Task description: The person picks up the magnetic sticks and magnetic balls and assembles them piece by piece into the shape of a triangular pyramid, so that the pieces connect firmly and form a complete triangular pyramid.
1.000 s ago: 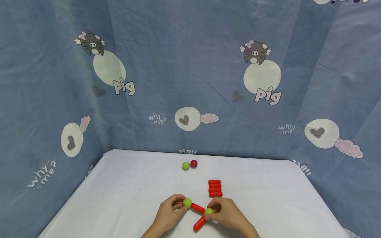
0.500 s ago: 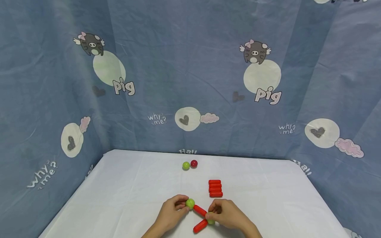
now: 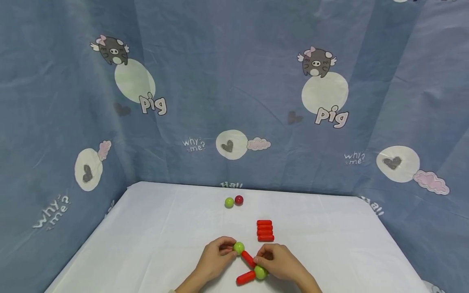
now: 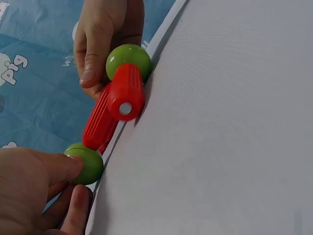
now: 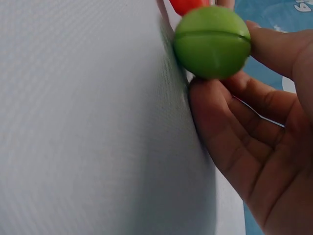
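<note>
Two green balls and two red ribbed rods are joined in a V on the white table. My left hand [image 3: 216,257] pinches the farther green ball [image 3: 239,248] between thumb and fingers. From it a red rod [image 3: 248,259] runs to the nearer green ball [image 3: 261,273], where my right hand [image 3: 280,261] has its thumb and fingers; the right wrist view shows them round this ball [image 5: 212,46], seam visible. The second red rod [image 3: 245,278] juts leftward from that ball, its outer end free. In the left wrist view, this rod [image 4: 128,85] shows a silvery disc at its tip.
Several red rods [image 3: 265,230] lie side by side beyond my right hand. Farther back, a loose green ball [image 3: 229,202] sits beside a dark red ball [image 3: 239,200]. Blue patterned cloth [image 3: 183,101] hangs behind the white-covered table [image 3: 176,219].
My left hand has shifted right with its ball. The nearer ball has come toward me, and the angle between the two rods has changed. The head view has tilted slightly.
</note>
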A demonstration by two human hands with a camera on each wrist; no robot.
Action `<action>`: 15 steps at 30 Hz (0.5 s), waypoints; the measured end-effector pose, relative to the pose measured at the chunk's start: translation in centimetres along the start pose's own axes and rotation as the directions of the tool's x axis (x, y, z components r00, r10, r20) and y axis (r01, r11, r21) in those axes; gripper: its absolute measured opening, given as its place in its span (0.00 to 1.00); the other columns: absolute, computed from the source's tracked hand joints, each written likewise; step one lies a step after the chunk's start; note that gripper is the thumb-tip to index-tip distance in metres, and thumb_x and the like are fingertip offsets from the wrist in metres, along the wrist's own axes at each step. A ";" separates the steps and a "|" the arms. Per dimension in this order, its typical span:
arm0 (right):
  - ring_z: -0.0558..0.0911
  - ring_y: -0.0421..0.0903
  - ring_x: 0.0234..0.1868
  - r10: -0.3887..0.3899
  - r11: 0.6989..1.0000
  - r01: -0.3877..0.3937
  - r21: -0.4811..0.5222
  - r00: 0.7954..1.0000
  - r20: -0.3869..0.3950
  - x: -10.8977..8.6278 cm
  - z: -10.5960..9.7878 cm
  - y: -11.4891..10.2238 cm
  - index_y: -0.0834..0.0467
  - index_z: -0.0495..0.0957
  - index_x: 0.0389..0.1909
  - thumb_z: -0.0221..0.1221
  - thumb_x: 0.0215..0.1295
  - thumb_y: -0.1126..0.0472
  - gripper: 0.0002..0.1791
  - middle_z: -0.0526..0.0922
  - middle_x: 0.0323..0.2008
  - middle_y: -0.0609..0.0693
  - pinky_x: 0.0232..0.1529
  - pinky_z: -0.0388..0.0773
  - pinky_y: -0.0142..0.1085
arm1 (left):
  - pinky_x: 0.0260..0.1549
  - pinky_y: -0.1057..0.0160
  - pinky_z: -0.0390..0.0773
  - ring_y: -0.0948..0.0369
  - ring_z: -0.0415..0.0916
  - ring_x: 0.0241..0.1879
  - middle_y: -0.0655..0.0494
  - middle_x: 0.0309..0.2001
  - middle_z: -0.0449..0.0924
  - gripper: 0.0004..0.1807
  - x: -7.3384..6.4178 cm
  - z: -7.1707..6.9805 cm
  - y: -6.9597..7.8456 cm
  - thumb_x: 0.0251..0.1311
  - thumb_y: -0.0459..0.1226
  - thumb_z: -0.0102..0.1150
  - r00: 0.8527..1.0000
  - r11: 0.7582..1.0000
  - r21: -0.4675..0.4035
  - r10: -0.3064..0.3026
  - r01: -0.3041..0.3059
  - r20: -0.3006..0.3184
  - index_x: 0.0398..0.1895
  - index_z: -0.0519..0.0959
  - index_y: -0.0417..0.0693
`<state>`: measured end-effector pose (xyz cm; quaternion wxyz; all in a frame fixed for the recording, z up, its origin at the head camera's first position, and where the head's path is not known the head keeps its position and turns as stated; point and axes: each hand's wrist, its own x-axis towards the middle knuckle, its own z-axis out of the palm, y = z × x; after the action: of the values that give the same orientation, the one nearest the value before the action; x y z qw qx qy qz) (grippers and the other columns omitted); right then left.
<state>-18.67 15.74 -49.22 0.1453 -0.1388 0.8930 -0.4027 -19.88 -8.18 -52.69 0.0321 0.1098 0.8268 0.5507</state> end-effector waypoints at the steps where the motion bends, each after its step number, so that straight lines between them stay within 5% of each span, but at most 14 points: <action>1: 0.75 0.40 0.29 0.006 1.000 -0.006 0.004 1.000 0.007 0.0 0.0 0.0 0.50 0.84 0.34 0.66 0.67 0.48 0.09 0.80 0.26 0.41 0.30 0.70 0.30 | 0.45 0.72 0.83 0.57 0.82 0.48 0.51 0.47 0.84 0.16 0.0 0.1 0.0 0.59 0.32 0.71 1.000 1.000 0.001 -0.001 0.001 0.003 0.50 0.82 0.42; 9: 0.75 0.40 0.29 0.000 1.000 0.000 -0.008 1.000 -0.002 0.0 0.1 0.0 0.49 0.83 0.34 0.66 0.67 0.49 0.09 0.81 0.26 0.41 0.30 0.69 0.30 | 0.44 0.72 0.83 0.60 0.84 0.46 0.51 0.46 0.85 0.15 0.5 1.0 0.2 0.60 0.33 0.70 0.999 1.000 -0.010 0.019 -0.019 0.048 0.49 0.83 0.42; 15: 0.78 0.39 0.32 -0.017 1.000 0.017 -0.004 0.998 -0.053 0.1 0.1 -0.1 0.56 0.82 0.48 0.67 0.66 0.49 0.17 0.82 0.34 0.42 0.32 0.75 0.30 | 0.42 0.72 0.83 0.60 0.85 0.44 0.51 0.45 0.85 0.15 0.9 1.6 0.5 0.60 0.34 0.71 0.994 0.999 -0.041 0.024 -0.020 0.103 0.49 0.83 0.43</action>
<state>-18.68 15.58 -49.17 0.1177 -0.1358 0.8961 -0.4058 -20.43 -6.31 -52.80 0.0709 0.1466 0.8117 0.5610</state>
